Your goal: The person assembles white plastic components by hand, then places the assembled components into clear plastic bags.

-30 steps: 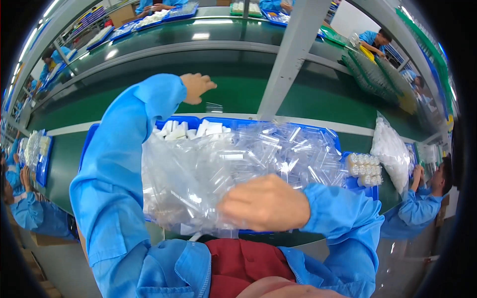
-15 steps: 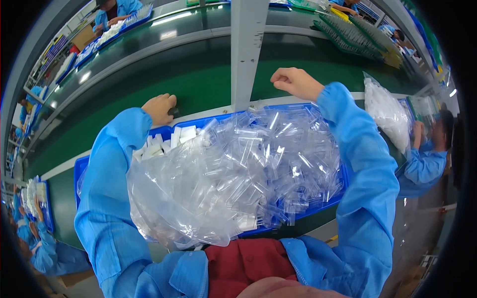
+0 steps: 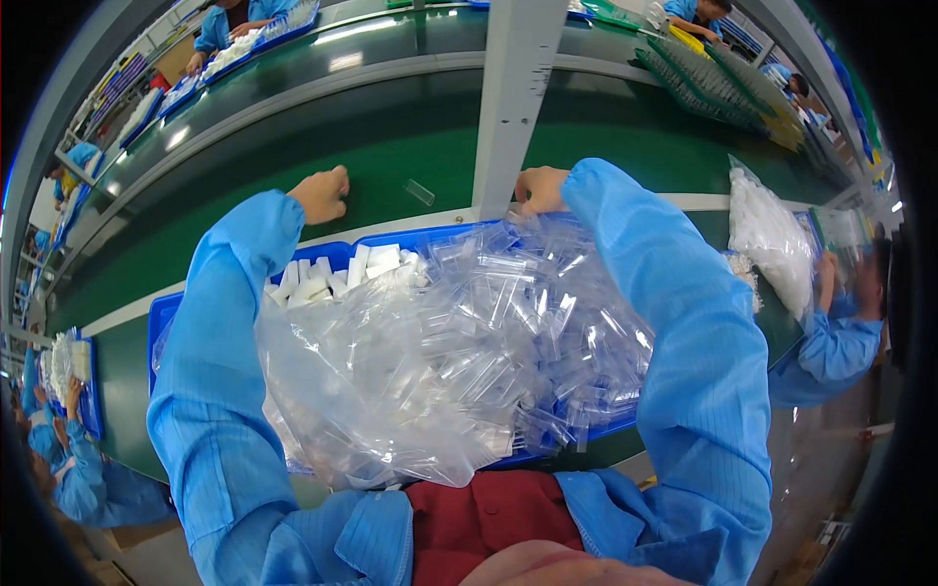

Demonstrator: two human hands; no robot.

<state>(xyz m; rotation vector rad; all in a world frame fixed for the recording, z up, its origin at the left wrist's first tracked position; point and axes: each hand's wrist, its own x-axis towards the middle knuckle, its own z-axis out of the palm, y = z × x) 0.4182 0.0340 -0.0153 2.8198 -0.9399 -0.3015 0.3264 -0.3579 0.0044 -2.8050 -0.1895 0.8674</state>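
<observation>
My left hand [image 3: 322,195] hovers over the green belt [image 3: 234,195], just beyond the tray's far left side, fingers curled in. Whatever they may hold is hidden. My right hand [image 3: 540,188] is by the tray's far rim, right of the post, fingers bent down and closed; their tips are partly hidden. Between the hands a small clear plastic sleeve [image 3: 419,191] lies on the belt. Before me, the blue tray [image 3: 376,237] holds a heap of clear plastic sleeves [image 3: 547,322], short white tubular pieces [image 3: 311,283] and a crumpled clear bag [image 3: 362,391].
A grey metal post [image 3: 513,107] rises at the tray's far edge. To the right lies a bag of white pieces [image 3: 772,230], beside a co-worker in blue [image 3: 831,332]. Stacked clear-and-green trays [image 3: 708,88] stand across the belt. More co-workers sit at left and far back.
My right hand has come left and down, from over the belt to the tray's far rim. My left hand has lifted slightly. A clear sleeve now shows on the belt between them.
</observation>
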